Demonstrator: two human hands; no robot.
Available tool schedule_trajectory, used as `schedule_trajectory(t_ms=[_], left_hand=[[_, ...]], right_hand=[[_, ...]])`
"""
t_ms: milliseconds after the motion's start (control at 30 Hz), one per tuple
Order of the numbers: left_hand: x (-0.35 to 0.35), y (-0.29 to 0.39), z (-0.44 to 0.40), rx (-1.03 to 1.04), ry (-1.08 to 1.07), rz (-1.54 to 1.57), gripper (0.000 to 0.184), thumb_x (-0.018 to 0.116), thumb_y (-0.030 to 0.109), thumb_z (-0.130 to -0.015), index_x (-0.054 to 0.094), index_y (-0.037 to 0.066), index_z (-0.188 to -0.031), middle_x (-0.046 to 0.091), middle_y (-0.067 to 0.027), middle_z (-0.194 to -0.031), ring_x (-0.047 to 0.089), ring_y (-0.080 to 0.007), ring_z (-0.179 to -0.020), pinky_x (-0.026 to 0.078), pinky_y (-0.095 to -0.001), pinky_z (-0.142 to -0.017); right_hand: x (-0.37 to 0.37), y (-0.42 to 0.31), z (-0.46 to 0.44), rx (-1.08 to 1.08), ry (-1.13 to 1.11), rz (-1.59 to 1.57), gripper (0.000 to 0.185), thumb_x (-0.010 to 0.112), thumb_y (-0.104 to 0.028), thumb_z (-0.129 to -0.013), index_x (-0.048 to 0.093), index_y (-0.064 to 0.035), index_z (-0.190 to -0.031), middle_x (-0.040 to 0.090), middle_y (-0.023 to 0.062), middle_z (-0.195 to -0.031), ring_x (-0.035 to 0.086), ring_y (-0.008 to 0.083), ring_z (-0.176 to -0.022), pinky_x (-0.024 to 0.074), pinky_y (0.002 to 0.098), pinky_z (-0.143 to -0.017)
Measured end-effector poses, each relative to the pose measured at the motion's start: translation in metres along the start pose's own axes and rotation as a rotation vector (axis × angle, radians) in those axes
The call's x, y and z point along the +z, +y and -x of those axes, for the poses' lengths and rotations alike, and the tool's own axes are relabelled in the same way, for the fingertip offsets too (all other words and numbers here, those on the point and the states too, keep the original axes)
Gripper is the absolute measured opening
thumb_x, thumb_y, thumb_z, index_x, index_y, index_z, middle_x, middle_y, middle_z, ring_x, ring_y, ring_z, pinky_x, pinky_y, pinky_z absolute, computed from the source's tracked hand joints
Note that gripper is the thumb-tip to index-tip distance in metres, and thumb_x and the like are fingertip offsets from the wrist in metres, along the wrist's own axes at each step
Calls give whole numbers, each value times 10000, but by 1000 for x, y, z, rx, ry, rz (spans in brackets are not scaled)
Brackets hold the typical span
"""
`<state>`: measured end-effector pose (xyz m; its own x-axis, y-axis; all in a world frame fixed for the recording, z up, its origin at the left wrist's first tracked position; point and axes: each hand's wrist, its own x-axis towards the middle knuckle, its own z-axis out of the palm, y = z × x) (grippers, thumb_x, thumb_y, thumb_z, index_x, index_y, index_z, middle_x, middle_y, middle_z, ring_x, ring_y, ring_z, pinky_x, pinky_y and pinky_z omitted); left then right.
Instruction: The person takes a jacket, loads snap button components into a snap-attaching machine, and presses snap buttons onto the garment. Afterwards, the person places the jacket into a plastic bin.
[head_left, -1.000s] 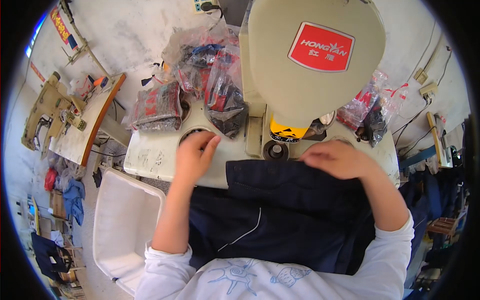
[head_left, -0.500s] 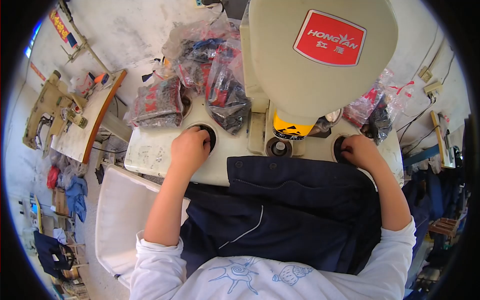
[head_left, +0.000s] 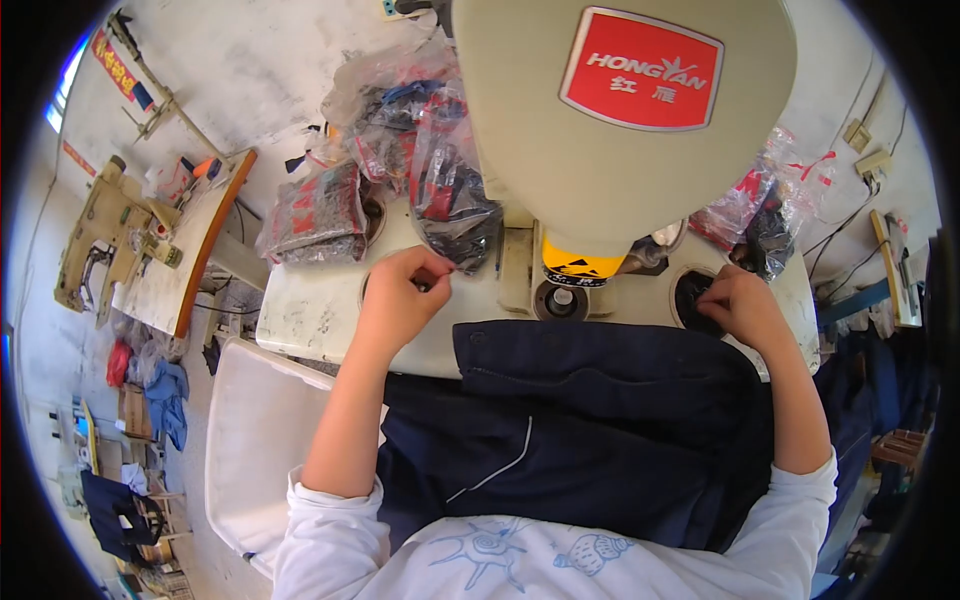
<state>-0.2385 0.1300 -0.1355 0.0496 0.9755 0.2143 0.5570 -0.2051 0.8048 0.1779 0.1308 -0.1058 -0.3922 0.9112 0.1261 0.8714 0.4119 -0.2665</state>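
Two bare hands work over the white table, one on each side of the machine. The left hand (head_left: 398,302) is above the left round well (head_left: 368,290), its thumb and finger almost closed together; whether a small piece is between them, I cannot tell. The right hand (head_left: 750,306) has its fingers bent narrow at the dark right well (head_left: 692,292), and what they may hold is hidden. The dark blue cloth (head_left: 610,425) lies over the lap and the front of the table (head_left: 310,312), its upper edge just beside the round lower die (head_left: 562,301).

In my judgement, to do this step well, each hand should take only one small piece, by the fingertips, and feel which side is up. The cloth is better left flat and undisturbed, so its edge remains easy to find. Fingers should be well apart from the die whenever the machine can press.

On the machine head (head_left: 515,130), a red badge (head_left: 640,68) reads "HONGYAN", with the characters "红雁" below. The yellow band (head_left: 580,263) carries black warning-like shapes, too small to read. The plastic bag (head_left: 318,215) has red printing, too creased for me to read. The red banner (head_left: 117,66) has yellow characters, which I cannot read with certainty.
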Motion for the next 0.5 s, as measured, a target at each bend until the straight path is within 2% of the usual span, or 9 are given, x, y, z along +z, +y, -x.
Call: schedule_trajectory(t_ms=[33,133,200,233,267,300,400,500], left_hand=[[4,6,-5,12,-65,138,53,639,-20,-763,599,-31,-796,664,-80,-865,608,-98,-662,496,-251,-573],[18,38,-19,97,-292,191,135,656,-32,-767,617,-23,-896,668,-51,-917,602,-68,-702,495,-212,-573],[30,52,-26,124,-370,211,182,691,9,-732,626,-1,-902,651,-46,-819,600,-93,-665,500,-234,-577],[35,58,-29,138,-408,221,207,709,30,-714,631,9,-904,642,-44,-769,600,-106,-647,502,-246,-579],[37,64,-30,191,-429,228,295,721,38,-706,626,17,-985,645,-66,-780,609,-134,-643,510,-261,-581],[38,69,-31,217,-437,202,314,723,40,-705,624,18,-1002,645,-75,-784,613,-144,-646,511,-264,-579],[39,76,-32,272,-462,143,361,728,44,-700,618,19,-1042,647,-99,-798,624,-168,-654,513,-274,-575],[37,78,-30,274,-478,132,377,731,44,-698,614,13,-1056,651,-111,-817,630,-175,-661,513,-274,-574]], right_hand=[[-1,1,0,24,-42,-32,112,697,-109,-685,704,-46,-778,634,131,-712,598,294,-711,475,380,-676],[-5,-1,-5,133,-131,-138,109,694,-99,-688,700,-36,-777,632,131,-702,598,288,-703,472,372,-670],[-9,-5,-6,250,-146,-224,108,691,-92,-690,700,-34,-782,629,127,-697,599,283,-700,472,366,-668],[-8,-3,-6,207,-113,-185,113,690,-105,-690,704,-40,-782,636,132,-707,606,289,-704,476,371,-675],[-4,1,-6,164,-80,-146,119,690,-117,-690,707,-45,-783,642,137,-717,612,296,-708,479,376,-683],[-2,2,-5,122,-50,-108,124,690,-130,-690,711,-51,-783,648,142,-727,619,302,-712,483,381,-690],[-2,-1,-3,171,-44,-77,123,691,-131,-682,712,-53,-775,653,146,-754,612,313,-713,483,378,-703],[-8,-6,-5,70,14,-17,125,695,-138,-725,714,-44,-806,664,124,-752,631,244,-678,489,349,-655]])
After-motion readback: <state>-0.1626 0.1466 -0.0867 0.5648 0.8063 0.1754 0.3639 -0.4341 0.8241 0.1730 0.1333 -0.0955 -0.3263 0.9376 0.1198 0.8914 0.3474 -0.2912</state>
